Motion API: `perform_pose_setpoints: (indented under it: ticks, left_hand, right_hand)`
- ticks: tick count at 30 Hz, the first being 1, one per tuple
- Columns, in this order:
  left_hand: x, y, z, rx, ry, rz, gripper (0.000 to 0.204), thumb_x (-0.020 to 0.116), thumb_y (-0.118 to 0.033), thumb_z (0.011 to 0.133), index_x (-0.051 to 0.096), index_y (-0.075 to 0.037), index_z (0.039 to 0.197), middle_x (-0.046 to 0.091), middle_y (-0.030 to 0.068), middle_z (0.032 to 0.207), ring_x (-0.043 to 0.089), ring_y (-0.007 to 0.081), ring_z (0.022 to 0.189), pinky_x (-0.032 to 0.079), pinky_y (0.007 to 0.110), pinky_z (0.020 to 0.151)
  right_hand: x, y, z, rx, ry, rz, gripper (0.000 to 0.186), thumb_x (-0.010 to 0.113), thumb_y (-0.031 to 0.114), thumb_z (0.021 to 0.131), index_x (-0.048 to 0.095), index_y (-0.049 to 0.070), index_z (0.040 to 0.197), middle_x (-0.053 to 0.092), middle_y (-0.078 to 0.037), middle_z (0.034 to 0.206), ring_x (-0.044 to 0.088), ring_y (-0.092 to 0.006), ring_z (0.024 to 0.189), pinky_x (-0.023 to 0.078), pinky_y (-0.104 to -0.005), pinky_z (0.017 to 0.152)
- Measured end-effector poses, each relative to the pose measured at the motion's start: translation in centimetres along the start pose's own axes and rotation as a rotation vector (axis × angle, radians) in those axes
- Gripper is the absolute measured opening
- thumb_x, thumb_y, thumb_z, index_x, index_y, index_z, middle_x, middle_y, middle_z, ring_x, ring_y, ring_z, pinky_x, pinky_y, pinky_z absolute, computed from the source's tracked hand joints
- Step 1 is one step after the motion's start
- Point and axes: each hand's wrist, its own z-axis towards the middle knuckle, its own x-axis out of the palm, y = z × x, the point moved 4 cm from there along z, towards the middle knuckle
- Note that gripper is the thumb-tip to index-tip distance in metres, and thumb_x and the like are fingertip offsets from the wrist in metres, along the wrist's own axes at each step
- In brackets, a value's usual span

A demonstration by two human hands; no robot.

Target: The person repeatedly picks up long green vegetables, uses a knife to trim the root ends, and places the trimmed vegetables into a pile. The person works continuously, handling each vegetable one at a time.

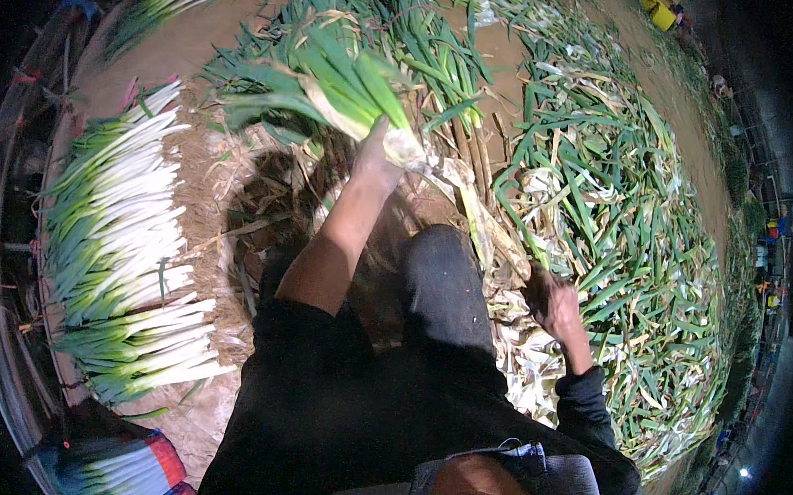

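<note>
My left hand (376,157) is wrapped round a green onion (356,80) below its broad green leaves, which point up and to the left. Their tips are smeared by motion. A pale, withered strip of outer leaf (480,218) runs from near that hand down toward my right hand (556,308). The right hand is closed at the strip's brownish lower end, and its fingertips are partly hidden. Uncleaned green onions (438,57) with brown stalks lie in a heap just beyond my left hand.
Cleaned green onions (133,225) lie in a long row at the left, white ends toward me. Stripped leaves (631,224) cover the ground at the right. My knee (448,282) is between my arms. A blue and red bag (147,467) lies at the lower left.
</note>
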Motion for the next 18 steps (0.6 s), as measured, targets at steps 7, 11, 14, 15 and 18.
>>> perform_pose_setpoints:
  ticks: [7, 11, 14, 15, 18]
  left_hand:
    - [0.8, -1.9, -0.7, 0.026, 0.080, -0.124, 0.046, 0.055, -0.031, 0.095, 0.046, -0.004, 0.131, 0.053, 0.0117, 0.129, 0.050, 0.0283, 0.118, 0.036, 0.046, 0.105]
    - [2.4, -3.1, -1.9, 0.187, 0.217, -0.053, 0.053, 0.053, -0.042, 0.094, 0.046, -0.005, 0.130, 0.054, 0.0095, 0.126, 0.049, 0.0274, 0.116, 0.034, 0.045, 0.104]
    - [3.3, -2.8, -1.6, 0.184, 0.274, -0.086, 0.052, 0.047, -0.042, 0.097, 0.042, -0.006, 0.135, 0.051, 0.0096, 0.129, 0.048, 0.0264, 0.120, 0.034, 0.046, 0.105]
    - [3.2, -3.1, -1.7, 0.187, 0.289, -0.097, 0.051, 0.044, -0.040, 0.098, 0.041, -0.006, 0.136, 0.051, 0.0106, 0.131, 0.047, 0.0265, 0.121, 0.034, 0.047, 0.106]
    - [3.1, -2.6, -1.9, 0.150, 0.343, -0.057, 0.050, 0.044, -0.040, 0.098, 0.042, -0.006, 0.135, 0.052, 0.0111, 0.128, 0.049, 0.0261, 0.119, 0.036, 0.046, 0.104]
  right_hand:
    - [0.2, 3.7, 14.3, 0.128, 0.163, 0.532, 0.073, 0.064, 0.046, 0.086, 0.047, -0.011, 0.128, 0.062, -0.023, 0.113, 0.061, -0.0264, 0.099, 0.047, -0.0362, 0.088]
    - [-1.9, 9.9, 19.6, 0.084, 0.224, 0.827, 0.080, 0.069, 0.048, 0.082, 0.045, -0.010, 0.131, 0.060, -0.020, 0.117, 0.057, -0.0235, 0.106, 0.044, -0.0337, 0.092]
    - [0.7, 9.4, 23.0, 0.039, 0.099, 0.862, 0.073, 0.072, 0.044, 0.080, 0.050, -0.006, 0.128, 0.063, -0.017, 0.111, 0.059, -0.0201, 0.101, 0.045, -0.0334, 0.090]
    - [1.0, 10.8, 23.9, 0.005, 0.057, 0.896, 0.071, 0.074, 0.044, 0.079, 0.052, -0.004, 0.127, 0.064, -0.016, 0.109, 0.059, -0.0196, 0.099, 0.045, -0.0338, 0.089]
    - [1.5, 11.6, 25.1, 0.110, 0.017, 1.012, 0.065, 0.076, 0.037, 0.078, 0.055, -0.005, 0.123, 0.066, -0.015, 0.103, 0.061, -0.0186, 0.093, 0.048, -0.0323, 0.083]
